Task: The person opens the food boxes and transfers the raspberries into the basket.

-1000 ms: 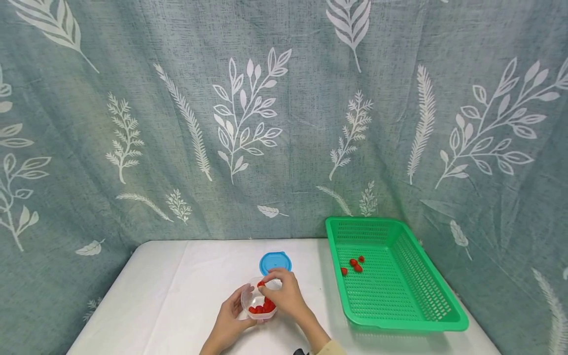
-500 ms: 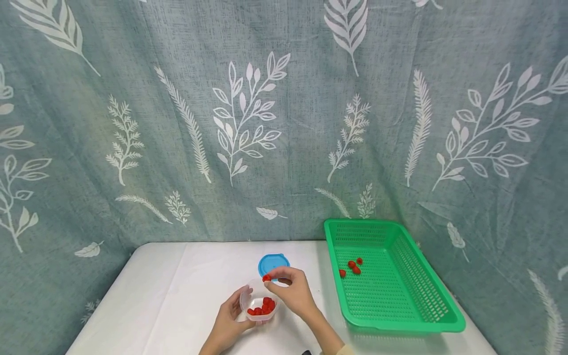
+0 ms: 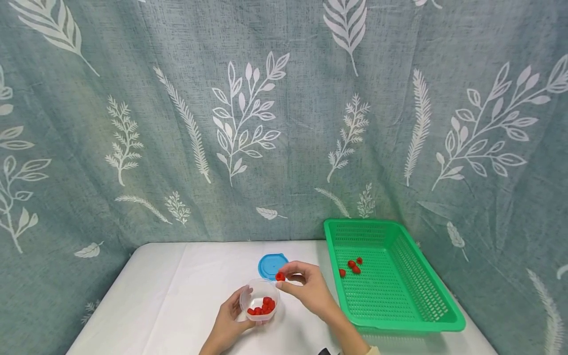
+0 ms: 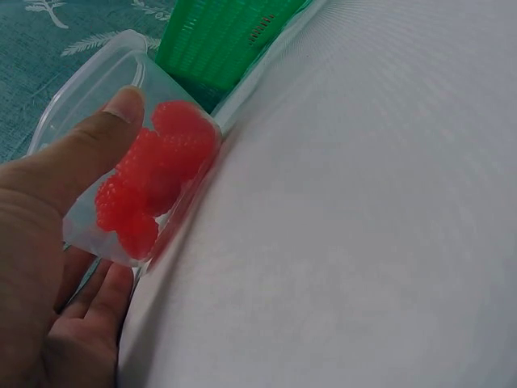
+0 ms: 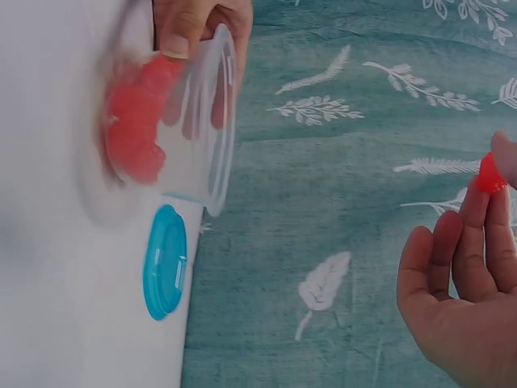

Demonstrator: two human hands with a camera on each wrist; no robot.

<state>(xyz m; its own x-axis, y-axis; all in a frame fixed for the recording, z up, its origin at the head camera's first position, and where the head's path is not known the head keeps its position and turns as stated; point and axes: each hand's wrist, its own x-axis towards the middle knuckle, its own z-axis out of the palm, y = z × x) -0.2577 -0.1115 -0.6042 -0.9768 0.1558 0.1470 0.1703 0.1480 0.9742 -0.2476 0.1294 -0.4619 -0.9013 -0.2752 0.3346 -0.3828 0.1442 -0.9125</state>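
My left hand (image 3: 228,320) grips a small clear plastic tub (image 3: 255,292), thumb on the near side and fingers round the far left. Several red raspberries (image 3: 265,308) lie along the bottom of the tub; through its wall, the left wrist view shows these raspberries (image 4: 157,158) up close. Above and to the right of the tub's rim, my right hand (image 3: 310,291) pinches a single raspberry (image 3: 280,276) between thumb and fingertips. The right wrist view has this raspberry (image 5: 489,173) at its right edge, well away from the tub (image 5: 212,121).
A blue round lid (image 3: 270,266) lies on the white table (image 3: 195,286) behind the tub, partly overlapped by my right hand. Off to the right stands a green perforated basket (image 3: 395,301) with several raspberries (image 3: 353,265) near its left wall. A patterned curtain (image 3: 284,123) hangs behind the table.
My right hand has moved right and slightly up, carrying the raspberry from over the tub to beside its rim. The left hand and tub have barely moved.
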